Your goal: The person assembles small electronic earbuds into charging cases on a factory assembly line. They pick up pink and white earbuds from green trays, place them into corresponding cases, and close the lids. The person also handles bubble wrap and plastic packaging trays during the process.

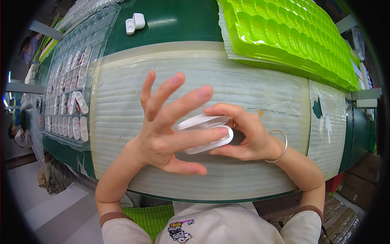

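Note:
A small white earbud charging case (203,121), its lid flipped up, is held over the padded mat in front of me. My right hand (243,132) grips its right end between thumb and fingers. My left hand (168,130) has its fingers spread, with the index finger laid across the case's lower half, touching it. Part of the case is hidden behind that finger. Farther off, another white earbud case (135,23) lies with its lid open on the green table.
White foam matting (162,183) covers the near table. At the left, a clear plastic tray (95,44) holds rows of small white case parts. A bright green moulded tray (280,40) with many pockets sits far right. Torn film (327,116) lies on the mat's right side.

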Demonstrator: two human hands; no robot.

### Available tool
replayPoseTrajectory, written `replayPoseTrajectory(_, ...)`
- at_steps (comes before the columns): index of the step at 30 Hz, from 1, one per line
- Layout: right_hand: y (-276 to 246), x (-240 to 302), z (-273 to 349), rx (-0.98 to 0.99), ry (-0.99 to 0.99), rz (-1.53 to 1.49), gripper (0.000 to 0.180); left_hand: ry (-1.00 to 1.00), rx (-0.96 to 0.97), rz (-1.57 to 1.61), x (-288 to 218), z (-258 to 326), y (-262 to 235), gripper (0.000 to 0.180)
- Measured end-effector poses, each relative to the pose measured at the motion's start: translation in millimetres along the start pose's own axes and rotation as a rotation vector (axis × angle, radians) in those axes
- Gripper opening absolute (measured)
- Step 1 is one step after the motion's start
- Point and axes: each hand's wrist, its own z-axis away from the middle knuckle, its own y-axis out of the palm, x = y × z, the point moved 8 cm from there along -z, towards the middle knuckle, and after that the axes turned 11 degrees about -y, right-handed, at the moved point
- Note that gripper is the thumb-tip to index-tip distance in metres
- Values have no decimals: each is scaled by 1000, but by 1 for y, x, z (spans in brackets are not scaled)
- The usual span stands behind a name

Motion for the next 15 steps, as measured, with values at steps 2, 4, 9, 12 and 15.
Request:
replayPoseTrajectory(2,0,-1,-1,-3,17,-12,66,88,24,-105,-3,0,5,51)
replayPoseTrajectory(4,0,-8,3,-34,59,-68,67,78,12,-178,0,2,0,53)
replayPoseTrajectory(9,-2,-8,2,-39,69,-2,68,-123,-35,-89,-1,-4,-4,47)
replayPoseTrajectory(12,-6,-11,3,-63,86,-11,67,-88,-27,-135,-7,-7,-5,42)
replayPoseTrajectory(15,-8,-15,4,-127,144,-120,65,-291,-224,11,35,3,-36,31)
